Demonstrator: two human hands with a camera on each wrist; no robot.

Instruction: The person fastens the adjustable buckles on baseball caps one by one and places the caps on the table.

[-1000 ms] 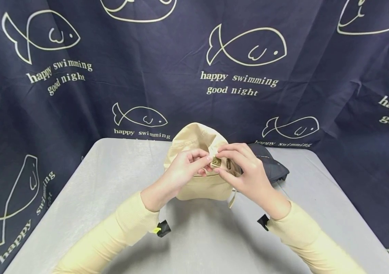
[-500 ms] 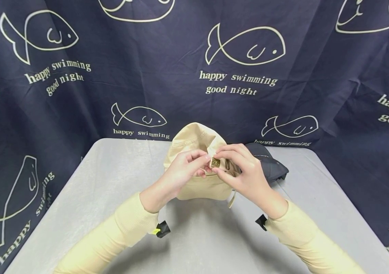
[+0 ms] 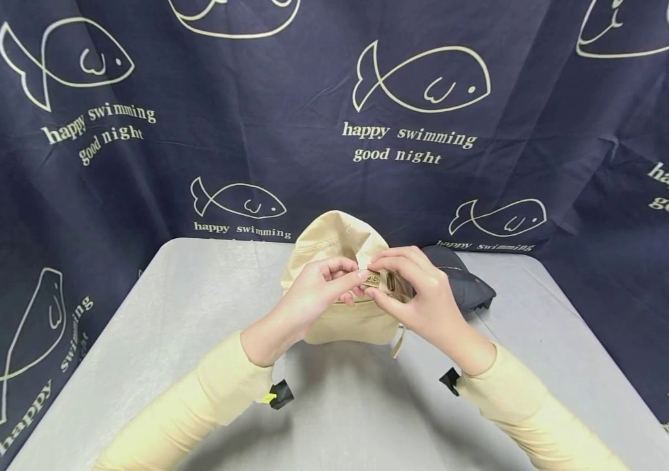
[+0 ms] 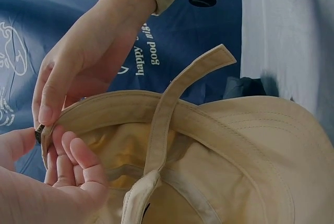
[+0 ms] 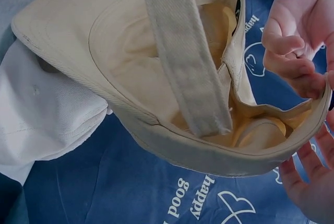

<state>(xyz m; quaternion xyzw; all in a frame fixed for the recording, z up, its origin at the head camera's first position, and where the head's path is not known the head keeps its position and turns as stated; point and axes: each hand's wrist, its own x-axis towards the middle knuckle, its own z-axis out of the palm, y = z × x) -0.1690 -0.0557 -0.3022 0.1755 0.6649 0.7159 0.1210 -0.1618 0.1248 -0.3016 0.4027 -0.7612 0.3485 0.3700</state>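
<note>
A beige baseball cap is held up over the table in the head view, its inside showing in both wrist views. At its back is a square brass buckle with raised marks. My left hand pinches the buckle's left edge, thumb on its face, other fingers curled below. My right hand holds the buckle's right side between thumb and fingertips. Right of the buckle, a metal-rimmed slot shows in the cloth. A loose strap end sticks out across the cap's opening in the left wrist view.
Behind my right hand lies a dark navy cap on the grey table. A pale cloth piece shows beside the beige cap's brim in the right wrist view. A navy curtain with fish prints hangs behind the table.
The brass buckle has tipped so its face looks narrower, and my left thumb has slid slightly right over its edge. My right hand and the cap have stayed nearly still.
</note>
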